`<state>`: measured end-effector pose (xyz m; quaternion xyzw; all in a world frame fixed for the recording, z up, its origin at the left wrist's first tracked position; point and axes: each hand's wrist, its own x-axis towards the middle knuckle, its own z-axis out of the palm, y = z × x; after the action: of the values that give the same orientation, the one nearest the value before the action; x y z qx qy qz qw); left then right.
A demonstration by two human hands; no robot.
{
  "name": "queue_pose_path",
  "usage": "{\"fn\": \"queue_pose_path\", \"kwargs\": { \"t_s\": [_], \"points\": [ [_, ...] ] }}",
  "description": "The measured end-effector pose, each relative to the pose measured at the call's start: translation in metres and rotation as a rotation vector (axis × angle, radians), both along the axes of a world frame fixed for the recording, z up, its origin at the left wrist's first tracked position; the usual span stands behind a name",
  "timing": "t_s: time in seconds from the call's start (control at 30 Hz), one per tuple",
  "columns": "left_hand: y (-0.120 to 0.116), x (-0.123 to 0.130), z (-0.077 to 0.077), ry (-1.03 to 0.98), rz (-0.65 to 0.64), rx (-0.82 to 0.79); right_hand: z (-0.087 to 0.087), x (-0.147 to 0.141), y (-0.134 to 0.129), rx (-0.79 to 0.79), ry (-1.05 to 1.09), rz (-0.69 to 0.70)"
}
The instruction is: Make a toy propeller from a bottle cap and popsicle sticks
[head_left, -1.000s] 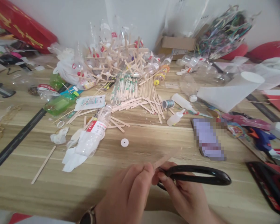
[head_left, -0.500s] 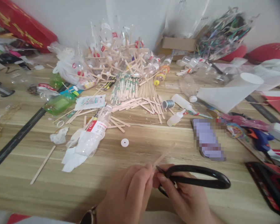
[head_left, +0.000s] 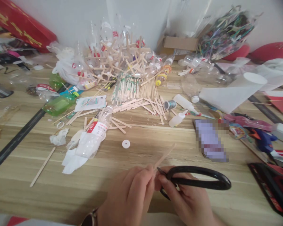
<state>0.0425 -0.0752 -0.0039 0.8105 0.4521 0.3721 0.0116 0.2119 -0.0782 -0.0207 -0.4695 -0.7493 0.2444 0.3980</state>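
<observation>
Near the bottom centre, my left hand is closed on a thin wooden stick, whose blurred far end points up and right. Black-handled scissors are in my right hand, with its thumb and fingers closed around them near the blades. The scissor tip lies right beside the stick at my left fingertips. Both hands are close together, and the lower part of the stick is hidden by them. A white disc with a small hole lies on the table beyond my left hand.
A labelled plastic bottle lies left of centre, and a loose stick further left. Behind are piled sticks, a thread spool and a glue bottle. A pixelated flat object and a blue glue gun lie right.
The scissors and the held stick have shifted very slightly left. Both hands keep nearly the same pose and hold.
</observation>
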Motion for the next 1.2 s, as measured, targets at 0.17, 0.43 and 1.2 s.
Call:
{"fn": "queue_pose_path", "kwargs": {
  "t_s": [0.17, 0.43, 1.2],
  "points": [
    [0.0, 0.0, 0.0, -0.003, -0.003, 0.009, -0.003, 0.001, -0.001, 0.075, -0.01, -0.028],
    [-0.001, 0.001, 0.003, 0.015, -0.005, 0.004, 0.004, -0.002, 0.001, 0.064, 0.003, -0.03],
    [0.002, -0.004, 0.001, 0.104, -0.116, -0.086, 0.015, 0.011, 0.016, -0.17, -0.024, 0.181]
  ]
}}
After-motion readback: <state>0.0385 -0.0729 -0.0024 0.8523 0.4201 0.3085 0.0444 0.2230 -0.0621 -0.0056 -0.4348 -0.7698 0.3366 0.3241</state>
